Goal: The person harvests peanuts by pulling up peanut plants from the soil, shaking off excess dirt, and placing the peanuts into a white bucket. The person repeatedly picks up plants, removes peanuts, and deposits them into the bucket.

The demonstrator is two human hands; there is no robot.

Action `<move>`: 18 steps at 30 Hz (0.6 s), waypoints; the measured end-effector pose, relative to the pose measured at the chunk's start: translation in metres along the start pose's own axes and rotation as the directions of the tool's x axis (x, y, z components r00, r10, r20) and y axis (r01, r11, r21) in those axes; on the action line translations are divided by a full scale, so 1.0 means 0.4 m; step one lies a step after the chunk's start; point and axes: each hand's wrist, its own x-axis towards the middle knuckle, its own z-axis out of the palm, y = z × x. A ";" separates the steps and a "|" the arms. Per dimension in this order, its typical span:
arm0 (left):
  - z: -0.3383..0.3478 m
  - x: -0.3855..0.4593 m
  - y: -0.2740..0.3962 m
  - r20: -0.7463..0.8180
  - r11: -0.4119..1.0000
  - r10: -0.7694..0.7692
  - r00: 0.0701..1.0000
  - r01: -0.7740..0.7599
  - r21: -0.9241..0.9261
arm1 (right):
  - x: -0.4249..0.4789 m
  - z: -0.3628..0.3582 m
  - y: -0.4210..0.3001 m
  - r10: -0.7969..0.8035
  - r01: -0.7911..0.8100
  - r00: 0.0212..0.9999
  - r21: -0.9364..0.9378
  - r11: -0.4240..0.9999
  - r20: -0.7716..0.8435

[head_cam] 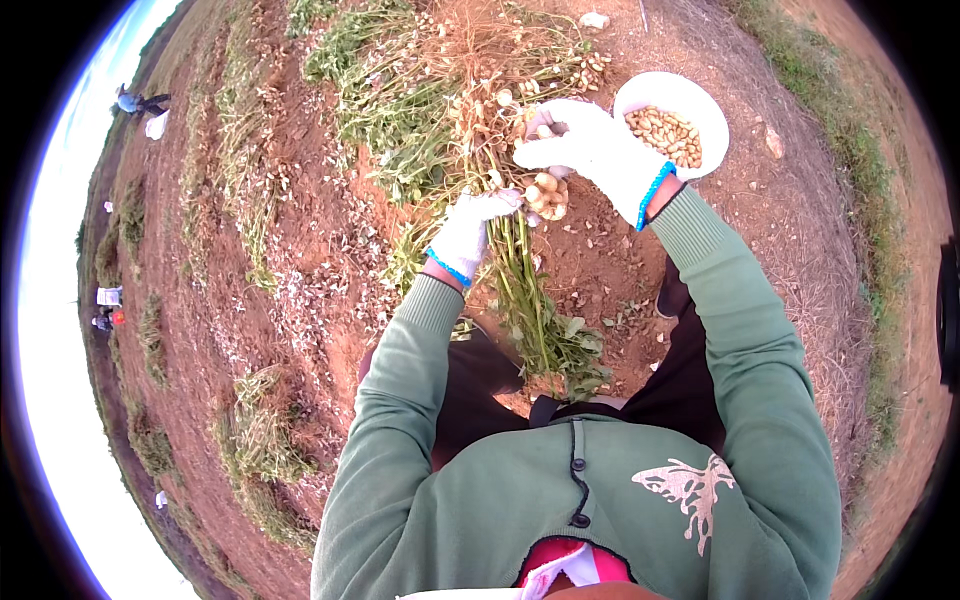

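My left hand (474, 221), in a white knit glove with a blue cuff, is closed around the stems of a bunch of peanut plants (517, 255). Leafy tops of the bunch hang down toward my lap, while roots and pods point away from me. A cluster of pale peanut pods (547, 196) sits just right of that hand. My right hand (581, 142), gloved alike, curls its fingers and thumb about a few pods among the dry roots. Close to the right wrist stands a white bucket (714, 127) holding loose peanuts (667, 136).
A heap of uprooted peanut plants (405, 105) lies ahead, left of my hands. Rows of pulled plants (262, 435) cover the reddish soil to the left. A person (139, 101) is far off beside a white sack (156, 126). Grass (847, 142) borders the right.
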 end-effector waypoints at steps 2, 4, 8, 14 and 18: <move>-0.020 0.009 -0.022 -0.049 1.000 0.003 0.999 -0.002 0.017 | 0.005 0.022 0.000 -0.041 0.037 0.997 -0.073 0.997 -0.062; -0.010 -0.003 -0.007 -0.034 1.000 -0.020 0.999 0.021 0.010 | 0.027 0.001 0.008 -0.146 0.135 0.989 -0.302 0.944 -0.012; -0.040 0.009 -0.034 0.023 1.000 0.003 1.000 -0.003 0.008 | 0.020 -0.033 0.007 -0.344 0.308 0.937 -0.623 0.719 0.066; -0.020 0.030 -0.040 0.094 0.999 -0.038 0.995 0.038 0.005 | 0.032 -0.059 0.085 -0.730 0.379 0.666 -0.913 0.153 0.154; -0.020 0.038 -0.043 0.125 0.997 -0.025 0.992 0.015 0.075 | 0.031 -0.027 0.065 -0.602 0.229 0.786 -0.971 0.069 0.142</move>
